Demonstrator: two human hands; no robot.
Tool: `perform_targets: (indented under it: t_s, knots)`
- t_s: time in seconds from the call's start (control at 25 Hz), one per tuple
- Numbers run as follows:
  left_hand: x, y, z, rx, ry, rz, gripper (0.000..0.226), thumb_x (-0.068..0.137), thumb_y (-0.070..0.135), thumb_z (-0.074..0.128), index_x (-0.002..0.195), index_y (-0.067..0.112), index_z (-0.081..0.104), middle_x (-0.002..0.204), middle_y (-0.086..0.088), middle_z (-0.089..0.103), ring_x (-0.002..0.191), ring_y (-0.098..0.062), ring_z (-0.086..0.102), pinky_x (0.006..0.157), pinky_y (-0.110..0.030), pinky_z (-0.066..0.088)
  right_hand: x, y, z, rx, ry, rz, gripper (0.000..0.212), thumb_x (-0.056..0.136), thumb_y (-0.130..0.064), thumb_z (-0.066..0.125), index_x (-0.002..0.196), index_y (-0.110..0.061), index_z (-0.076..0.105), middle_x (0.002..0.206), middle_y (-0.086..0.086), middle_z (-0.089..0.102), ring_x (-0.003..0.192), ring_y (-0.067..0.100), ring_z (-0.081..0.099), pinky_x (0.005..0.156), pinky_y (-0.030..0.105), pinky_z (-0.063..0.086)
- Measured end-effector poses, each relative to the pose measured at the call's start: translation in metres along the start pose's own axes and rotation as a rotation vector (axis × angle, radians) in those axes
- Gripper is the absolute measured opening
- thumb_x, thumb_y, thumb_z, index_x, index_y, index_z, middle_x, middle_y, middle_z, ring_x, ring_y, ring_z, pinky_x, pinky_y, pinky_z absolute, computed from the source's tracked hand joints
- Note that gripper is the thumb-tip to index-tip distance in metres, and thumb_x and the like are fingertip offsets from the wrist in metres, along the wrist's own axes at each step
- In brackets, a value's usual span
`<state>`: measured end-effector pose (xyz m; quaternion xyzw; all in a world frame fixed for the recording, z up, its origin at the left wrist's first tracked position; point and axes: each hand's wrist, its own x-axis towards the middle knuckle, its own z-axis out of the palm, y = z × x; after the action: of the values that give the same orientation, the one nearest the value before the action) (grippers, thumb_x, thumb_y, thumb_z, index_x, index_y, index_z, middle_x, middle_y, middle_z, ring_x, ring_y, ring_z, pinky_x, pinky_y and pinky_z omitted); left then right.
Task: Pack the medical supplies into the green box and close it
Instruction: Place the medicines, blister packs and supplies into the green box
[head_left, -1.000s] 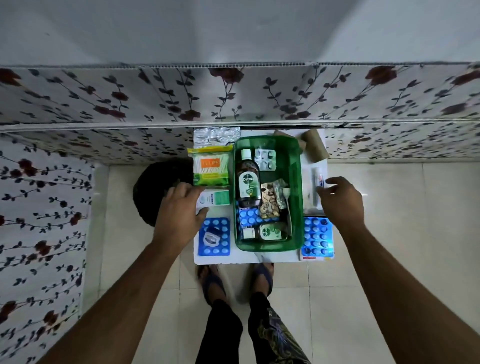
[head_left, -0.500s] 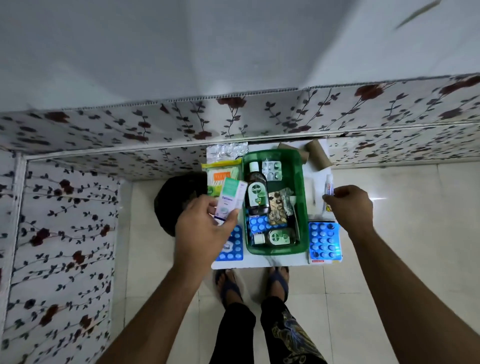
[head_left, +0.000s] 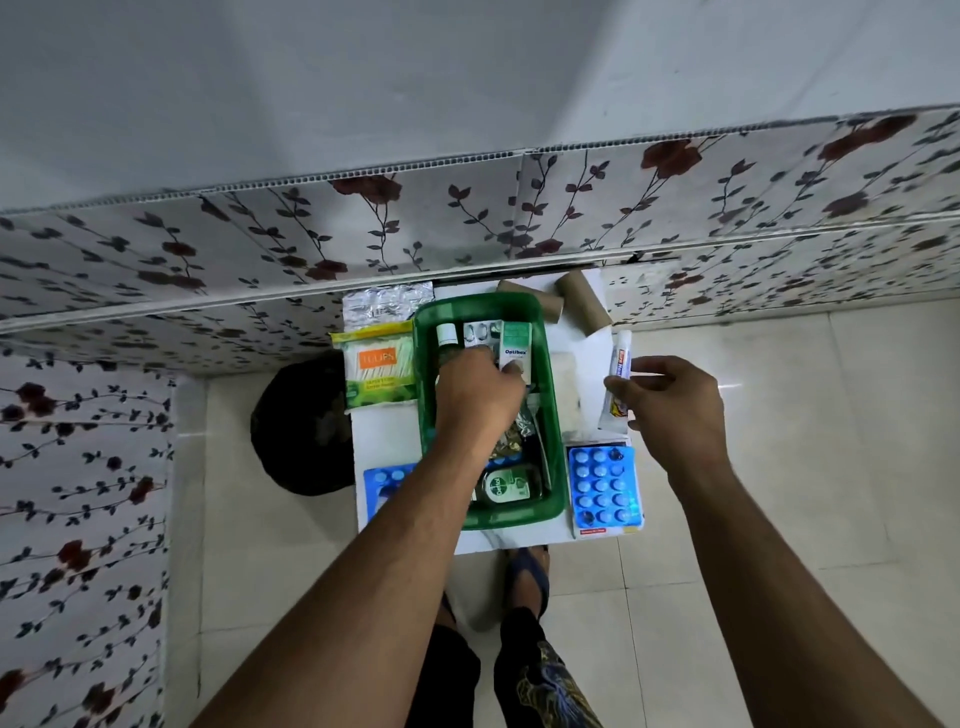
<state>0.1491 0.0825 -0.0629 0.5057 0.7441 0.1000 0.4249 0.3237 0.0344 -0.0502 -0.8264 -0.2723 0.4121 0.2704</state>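
Note:
The green box (head_left: 553, 415) stands open on a small white table (head_left: 387, 441). My left hand (head_left: 480, 389) reaches inside it and grips a white and green carton (head_left: 517, 347) over the far end, beside a silver blister pack (head_left: 480, 332) and a bottle cap (head_left: 447, 333). A Dettol bottle (head_left: 506, 486) lies at the box's near end. My right hand (head_left: 670, 397) pinches a white ointment tube (head_left: 618, 379) just right of the box. Blue blister packs lie right (head_left: 602, 486) and left (head_left: 387, 486) of the box. A cotton-bud pack (head_left: 379, 369) sits at the left.
Two cardboard rolls (head_left: 582, 306) and a foil strip (head_left: 387, 306) lie at the table's far edge against a floral-papered wall. A white gauze pad (head_left: 566, 395) rests right of the box. A dark round object (head_left: 301, 426) stands on the floor left of the table. My feet are below.
My left hand lifted the carton from the table's left side and carried it right into the box. My right hand closed on the ointment tube and raised it slightly.

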Motion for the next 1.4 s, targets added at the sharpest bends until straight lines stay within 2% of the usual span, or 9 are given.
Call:
perform_targets:
  t_s: [0.12,0.2,0.36,0.44,0.64,0.84,1.08,1.24,1.4]
  knots:
    - [0.002,-0.007,0.008,-0.160,-0.031,-0.062,0.025,0.084,0.022,0.071,0.101,0.004,0.072,0.092,-0.002,0.074,0.079,-0.028,0.072,0.077,-0.040,0.059,-0.003,-0.006,0.002,0.022,-0.020,-0.001,0.025,0.078,-0.026,0.078,0.099,-0.020,0.068,0.086,-0.001,0.075,0.071,0.013,0.072,0.076,0.044,0.060]
    - [0.002,-0.005,0.009,-0.203,-0.046,-0.092,0.026,0.084,0.023,0.072,0.101,0.003,0.071,0.094,-0.008,0.075,0.078,-0.029,0.073,0.076,-0.042,0.060,-0.006,-0.011,0.005,0.031,-0.035,0.001,0.028,0.078,-0.024,0.078,0.103,-0.016,0.068,0.087,0.000,0.075,0.070,0.011,0.072,0.074,0.040,0.061]
    - [-0.008,0.000,-0.018,-0.183,-0.108,-0.019,0.016,0.091,0.017,0.059,0.089,0.006,0.070,0.084,-0.001,0.066,0.075,-0.029,0.073,0.069,-0.045,0.061,-0.020,-0.032,0.011,0.025,-0.036,-0.080,0.029,0.078,-0.024,0.079,0.103,-0.015,0.069,0.084,-0.005,0.072,0.070,0.011,0.070,0.070,0.034,0.059]
    - [-0.019,-0.002,-0.044,-0.227,-0.046,0.027,0.014,0.092,0.013,0.055,0.092,0.016,0.069,0.083,0.007,0.067,0.076,-0.023,0.073,0.070,-0.041,0.061,-0.031,-0.048,0.025,-0.045,-0.074,-0.156,0.026,0.078,-0.025,0.079,0.100,-0.019,0.068,0.082,-0.010,0.070,0.069,0.008,0.068,0.068,0.030,0.057]
    - [-0.021,-0.043,-0.096,-0.413,0.178,-0.020,0.017,0.085,0.016,0.058,0.076,0.028,0.067,0.080,0.002,0.070,0.070,-0.021,0.072,0.076,-0.048,0.060,-0.038,-0.071,0.090,-0.537,-0.142,-0.353,0.015,0.078,-0.023,0.069,0.088,-0.011,0.068,0.083,0.008,0.072,0.081,0.030,0.066,0.064,0.032,0.047]
    - [-0.012,-0.083,-0.103,-0.366,0.182,-0.037,0.016,0.086,0.018,0.060,0.077,0.030,0.067,0.081,0.001,0.071,0.074,-0.024,0.070,0.076,-0.050,0.059,-0.031,-0.073,0.126,-0.837,-0.146,-0.465,0.004,0.083,-0.008,0.062,0.087,-0.007,0.063,0.090,0.015,0.070,0.084,0.034,0.067,0.063,0.031,0.043]
    - [-0.017,-0.109,-0.104,-0.318,0.118,0.011,0.019,0.088,0.014,0.061,0.083,0.031,0.067,0.085,0.000,0.070,0.074,-0.025,0.071,0.074,-0.044,0.059,-0.043,-0.074,0.105,-0.765,-0.043,-0.555,0.008,0.083,-0.013,0.064,0.090,-0.008,0.066,0.088,0.013,0.072,0.082,0.034,0.067,0.062,0.031,0.044]
    - [-0.040,-0.136,-0.104,-0.172,0.036,0.058,0.024,0.085,0.008,0.067,0.096,0.030,0.069,0.088,0.001,0.069,0.076,-0.012,0.067,0.067,-0.032,0.055,-0.048,-0.050,0.033,-0.381,0.192,-0.362,0.016,0.086,-0.023,0.066,0.099,-0.016,0.073,0.089,0.003,0.075,0.083,0.026,0.068,0.067,0.025,0.040]
    - [-0.056,-0.163,-0.089,0.130,-0.138,0.182,0.048,0.074,0.011,0.078,0.119,0.023,0.066,0.110,0.003,0.058,0.099,-0.013,0.060,0.089,-0.031,0.050,-0.011,-0.003,0.025,-0.434,0.027,-0.114,0.028,0.086,-0.029,0.066,0.110,-0.016,0.068,0.091,-0.001,0.070,0.069,0.017,0.065,0.061,0.018,0.044]
